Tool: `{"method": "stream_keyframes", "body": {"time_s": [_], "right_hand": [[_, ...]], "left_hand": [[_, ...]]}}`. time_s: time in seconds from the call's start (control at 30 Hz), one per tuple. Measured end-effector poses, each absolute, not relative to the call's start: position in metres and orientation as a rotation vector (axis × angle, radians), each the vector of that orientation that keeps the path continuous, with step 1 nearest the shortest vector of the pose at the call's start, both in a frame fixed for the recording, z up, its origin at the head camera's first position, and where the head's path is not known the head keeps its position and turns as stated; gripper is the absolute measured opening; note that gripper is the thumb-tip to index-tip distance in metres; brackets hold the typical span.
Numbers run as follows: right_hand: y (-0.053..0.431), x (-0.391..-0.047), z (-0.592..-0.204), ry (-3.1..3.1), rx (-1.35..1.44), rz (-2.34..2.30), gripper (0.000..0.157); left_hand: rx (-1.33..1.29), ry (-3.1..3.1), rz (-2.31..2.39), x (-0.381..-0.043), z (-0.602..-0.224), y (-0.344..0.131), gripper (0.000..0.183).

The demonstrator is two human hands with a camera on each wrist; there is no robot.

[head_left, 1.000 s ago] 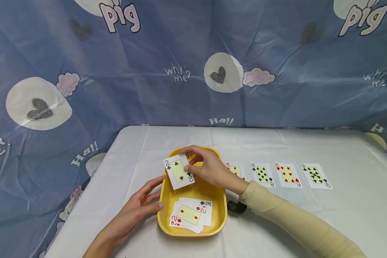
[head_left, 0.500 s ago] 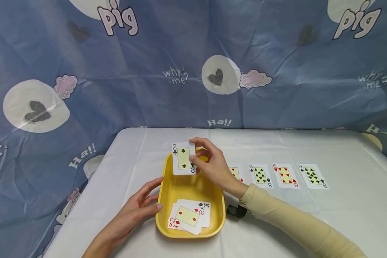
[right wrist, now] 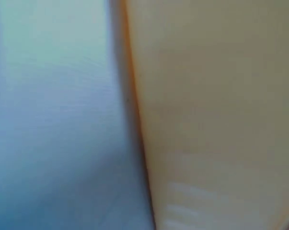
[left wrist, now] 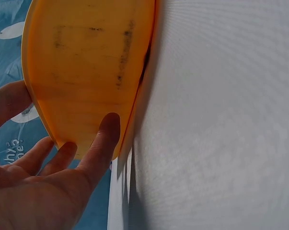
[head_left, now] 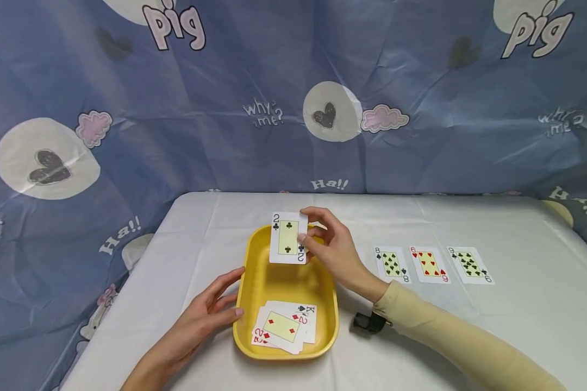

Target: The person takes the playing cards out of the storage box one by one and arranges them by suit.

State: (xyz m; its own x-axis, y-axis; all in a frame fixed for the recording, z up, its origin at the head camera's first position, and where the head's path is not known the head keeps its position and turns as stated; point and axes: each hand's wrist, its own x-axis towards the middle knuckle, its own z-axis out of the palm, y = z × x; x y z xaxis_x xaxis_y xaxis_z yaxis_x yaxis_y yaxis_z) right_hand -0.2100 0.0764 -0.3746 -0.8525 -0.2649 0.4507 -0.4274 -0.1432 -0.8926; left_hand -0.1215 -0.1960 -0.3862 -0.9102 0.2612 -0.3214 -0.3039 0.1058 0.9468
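My right hand [head_left: 335, 247] pinches a two of clubs playing card [head_left: 287, 239] by its right edge, thumb on its face. The card is held nearly upright over the far end of a yellow tray [head_left: 285, 290]. At the tray's left side my left hand [head_left: 203, 312] rests its fingertips against the wall. In the left wrist view the left hand [left wrist: 43, 184] has its fingers spread along the outside of that wall. A loose pile with a two of diamonds [head_left: 281, 327] on top lies at the near end, a king of spades partly covered under it.
An eight of spades [head_left: 392, 264], a six of hearts [head_left: 430, 264] and a nine of clubs [head_left: 470, 265] lie face up in a row on the white tablecloth [head_left: 518, 320]. A black device [head_left: 369, 322] shows beneath the right wrist. A printed blue curtain [head_left: 215, 146] hangs behind.
My right hand has raised the two of clubs, turned it upright and shifted right. The red three of diamonds in the row is now hidden behind that hand. The left hand stays against the tray.
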Motion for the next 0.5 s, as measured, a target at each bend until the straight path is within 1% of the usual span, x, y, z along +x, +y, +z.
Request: {"method": "stream_keyframes", "body": {"time_s": [0.5], "right_hand": [[0.125, -0.195, -0.376, -2.133, 0.689, 2.052, 0.049]], "left_hand": [[-0.046, 1.973, 1.857, -0.122, -0.385, -0.197, 0.071]]}}
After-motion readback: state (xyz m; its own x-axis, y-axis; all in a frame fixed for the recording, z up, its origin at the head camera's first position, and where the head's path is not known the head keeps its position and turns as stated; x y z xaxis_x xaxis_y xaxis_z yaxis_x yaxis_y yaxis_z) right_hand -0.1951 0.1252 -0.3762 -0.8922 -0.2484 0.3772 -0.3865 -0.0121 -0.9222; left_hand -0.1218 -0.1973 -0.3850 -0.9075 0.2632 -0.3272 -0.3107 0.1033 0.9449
